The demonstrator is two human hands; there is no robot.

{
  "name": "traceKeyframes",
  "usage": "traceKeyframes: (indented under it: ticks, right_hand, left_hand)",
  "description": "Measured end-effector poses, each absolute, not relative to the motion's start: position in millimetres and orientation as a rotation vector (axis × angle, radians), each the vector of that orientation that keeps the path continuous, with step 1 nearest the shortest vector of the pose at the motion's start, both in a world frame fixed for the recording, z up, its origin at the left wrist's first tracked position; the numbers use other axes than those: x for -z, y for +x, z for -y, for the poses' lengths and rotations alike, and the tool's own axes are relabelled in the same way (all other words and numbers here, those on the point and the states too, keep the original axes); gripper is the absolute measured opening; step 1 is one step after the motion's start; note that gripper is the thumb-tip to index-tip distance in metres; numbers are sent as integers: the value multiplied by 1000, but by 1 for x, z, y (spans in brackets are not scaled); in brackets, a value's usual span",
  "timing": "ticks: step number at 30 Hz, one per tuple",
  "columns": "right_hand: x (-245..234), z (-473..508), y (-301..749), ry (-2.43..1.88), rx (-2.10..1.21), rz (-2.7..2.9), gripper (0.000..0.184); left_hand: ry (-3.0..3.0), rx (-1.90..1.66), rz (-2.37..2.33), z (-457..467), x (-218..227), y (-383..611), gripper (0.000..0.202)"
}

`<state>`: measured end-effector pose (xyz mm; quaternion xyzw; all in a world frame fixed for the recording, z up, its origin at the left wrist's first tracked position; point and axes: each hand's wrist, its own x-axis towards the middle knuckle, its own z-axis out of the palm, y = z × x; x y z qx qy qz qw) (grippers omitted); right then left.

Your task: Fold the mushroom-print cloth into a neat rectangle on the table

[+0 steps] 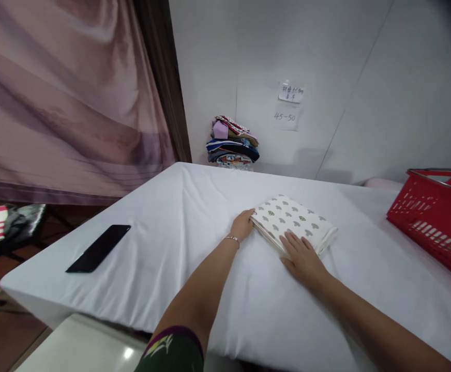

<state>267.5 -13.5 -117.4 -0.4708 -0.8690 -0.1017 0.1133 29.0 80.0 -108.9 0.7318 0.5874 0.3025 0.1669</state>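
Note:
A folded white cloth (287,217) printed with grey and green hearts lies flat on the white-covered table. At its left corner, my left hand (243,226) grips the edge, with the fingertips partly hidden by the fabric. My right hand (305,261) rests palm down on the cloth's near edge, its fingers stretched out over the top layer. The cloth's layers show along its near and right edges, where they are slightly uneven.
A black flat device (99,249) lies on the table (155,289) at left. A red plastic basket (438,217) stands at right. Behind the table's far edge is a stack of folded textiles (233,147). A pink curtain (74,103) hangs at left; a white stool (81,346) stands in front.

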Motion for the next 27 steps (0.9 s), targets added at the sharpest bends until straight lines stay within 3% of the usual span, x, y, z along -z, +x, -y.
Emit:
traceKeyframes:
  ticks: [9, 21, 27]
  right_hand:
    - [112, 14, 268, -1381, 219, 2615, 56]
    - [114, 46, 311, -1097, 174, 2702, 59]
    - [109, 44, 304, -1131, 190, 2686, 58]
  left_hand:
    - [2212, -799, -1558, -88, 103, 9, 38]
    - [2497, -299, -1676, 11, 75, -5, 37]
    - [2683, -532, -1415, -2, 61, 41, 43]
